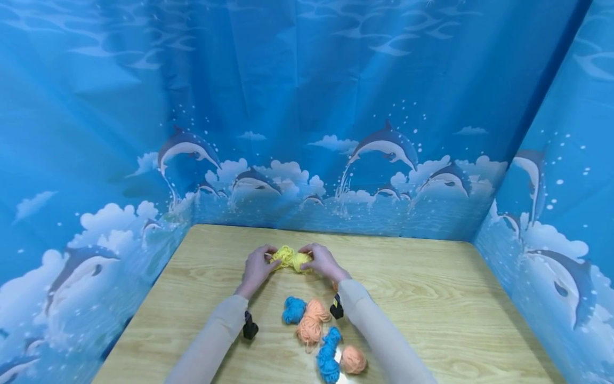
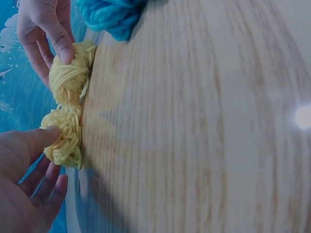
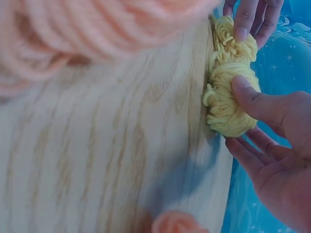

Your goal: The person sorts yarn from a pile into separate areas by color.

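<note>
A yellow yarn bundle (image 1: 291, 260) lies on the wooden table (image 1: 431, 288), held at both ends. My left hand (image 1: 259, 266) pinches its left end, thumb on top (image 2: 48, 133) and fingers underneath. My right hand (image 1: 320, 260) pinches the other end in the same way, with the thumb (image 3: 245, 90) pressed into the yarn (image 3: 226, 97). In the left wrist view the yellow yarn (image 2: 68, 111) shows two lobes with a narrow waist between them.
Nearer to me lie a blue yarn ball (image 1: 293, 310), an orange skein (image 1: 312, 322), a second blue skein (image 1: 328, 358) and a small orange ball (image 1: 353, 360). Blue dolphin-print curtains (image 1: 307, 106) wall the table at the back and both sides.
</note>
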Tool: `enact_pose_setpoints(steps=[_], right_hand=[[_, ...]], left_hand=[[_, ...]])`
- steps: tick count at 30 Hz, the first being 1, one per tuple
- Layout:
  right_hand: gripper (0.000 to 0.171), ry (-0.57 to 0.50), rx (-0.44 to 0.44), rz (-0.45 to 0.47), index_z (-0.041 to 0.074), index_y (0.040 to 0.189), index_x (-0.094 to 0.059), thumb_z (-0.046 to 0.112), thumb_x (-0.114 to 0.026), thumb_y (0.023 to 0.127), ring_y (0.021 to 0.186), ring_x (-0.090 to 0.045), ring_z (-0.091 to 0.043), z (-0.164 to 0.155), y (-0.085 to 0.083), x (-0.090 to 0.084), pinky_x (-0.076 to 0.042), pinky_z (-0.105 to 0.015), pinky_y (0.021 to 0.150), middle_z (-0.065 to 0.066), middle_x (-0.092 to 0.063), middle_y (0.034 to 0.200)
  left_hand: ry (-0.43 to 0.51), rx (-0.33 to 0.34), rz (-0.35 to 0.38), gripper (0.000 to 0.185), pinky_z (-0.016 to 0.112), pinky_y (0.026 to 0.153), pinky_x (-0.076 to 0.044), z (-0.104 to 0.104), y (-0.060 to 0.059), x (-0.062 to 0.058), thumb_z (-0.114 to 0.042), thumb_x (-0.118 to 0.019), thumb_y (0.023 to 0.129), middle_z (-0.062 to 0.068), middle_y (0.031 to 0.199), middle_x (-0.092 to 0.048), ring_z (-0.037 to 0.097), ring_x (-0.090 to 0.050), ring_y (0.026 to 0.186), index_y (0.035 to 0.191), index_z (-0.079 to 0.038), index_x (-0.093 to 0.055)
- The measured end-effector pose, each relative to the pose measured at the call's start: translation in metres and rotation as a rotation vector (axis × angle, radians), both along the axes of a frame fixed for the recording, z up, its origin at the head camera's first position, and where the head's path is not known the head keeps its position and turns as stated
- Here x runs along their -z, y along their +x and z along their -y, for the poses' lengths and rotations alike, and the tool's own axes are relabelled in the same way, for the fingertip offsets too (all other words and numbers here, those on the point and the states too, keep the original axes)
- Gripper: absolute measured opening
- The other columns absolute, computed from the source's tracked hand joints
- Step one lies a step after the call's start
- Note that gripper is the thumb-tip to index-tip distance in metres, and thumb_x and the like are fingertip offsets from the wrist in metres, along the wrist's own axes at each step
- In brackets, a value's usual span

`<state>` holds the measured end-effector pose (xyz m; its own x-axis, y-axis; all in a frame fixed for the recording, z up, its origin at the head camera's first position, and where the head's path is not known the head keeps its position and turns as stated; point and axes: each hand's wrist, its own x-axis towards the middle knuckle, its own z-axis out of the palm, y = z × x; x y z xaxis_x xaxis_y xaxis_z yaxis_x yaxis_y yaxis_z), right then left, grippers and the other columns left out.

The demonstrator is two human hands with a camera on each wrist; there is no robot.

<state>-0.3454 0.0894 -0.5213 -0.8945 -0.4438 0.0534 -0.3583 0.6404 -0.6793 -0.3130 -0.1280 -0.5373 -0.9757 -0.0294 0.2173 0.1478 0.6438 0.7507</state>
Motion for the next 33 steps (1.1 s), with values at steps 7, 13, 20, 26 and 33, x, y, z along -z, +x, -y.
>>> enact_pose_setpoints(steps=[7, 13, 20, 26, 33], right_hand=[[0.050, 0.020, -0.006, -0.001, 0.004, 0.131, -0.066, 0.013, -0.082, 0.085, 0.111, -0.064, -0.031, 0.000, 0.001, -0.003, -0.055, -0.044, 0.096, -0.014, -0.065, 0.129], [0.055, -0.047, -0.020, 0.022, 0.004, 0.139, -0.060, 0.013, -0.080, 0.088, 0.119, -0.061, -0.036, -0.007, 0.006, -0.014, -0.054, -0.049, 0.099, -0.017, -0.059, 0.137], [0.053, -0.151, -0.024, 0.025, 0.001, 0.141, -0.056, 0.008, -0.074, 0.092, 0.124, -0.056, -0.042, -0.022, 0.013, -0.021, -0.048, -0.056, 0.104, -0.020, -0.058, 0.140], [0.052, -0.208, 0.003, 0.012, 0.002, 0.142, -0.056, 0.008, -0.074, 0.093, 0.124, -0.057, -0.040, -0.034, 0.020, -0.020, -0.048, -0.053, 0.106, -0.017, -0.059, 0.139], [0.051, -0.251, 0.042, -0.014, 0.010, 0.141, -0.059, 0.009, -0.074, 0.093, 0.124, -0.057, -0.041, -0.047, 0.029, -0.026, -0.049, -0.053, 0.105, -0.015, -0.060, 0.139]], left_hand=[[-0.001, 0.005, -0.008, 0.032, 0.046, 0.087, -0.057, 0.001, 0.001, 0.000, -0.012, -0.081, 0.087, 0.014, 0.113, -0.070, 0.029, -0.067, 0.098, 0.116, -0.004, -0.071], [0.017, 0.023, -0.030, 0.039, 0.050, 0.092, -0.056, 0.004, 0.005, -0.001, -0.014, -0.080, 0.089, 0.016, 0.123, -0.069, 0.032, -0.068, 0.104, 0.125, -0.003, -0.069], [0.070, 0.059, -0.058, 0.042, 0.048, 0.091, -0.058, 0.008, 0.013, -0.003, -0.011, -0.078, 0.090, 0.018, 0.128, -0.067, 0.035, -0.067, 0.109, 0.129, -0.002, -0.067], [0.131, 0.067, -0.075, 0.042, 0.046, 0.091, -0.059, 0.009, 0.019, -0.004, -0.007, -0.078, 0.089, 0.017, 0.128, -0.067, 0.035, -0.067, 0.110, 0.129, 0.000, -0.067], [0.200, 0.065, -0.055, 0.043, 0.044, 0.095, -0.058, 0.006, 0.028, -0.008, -0.007, -0.078, 0.089, 0.017, 0.129, -0.067, 0.035, -0.066, 0.113, 0.130, -0.001, -0.066]])
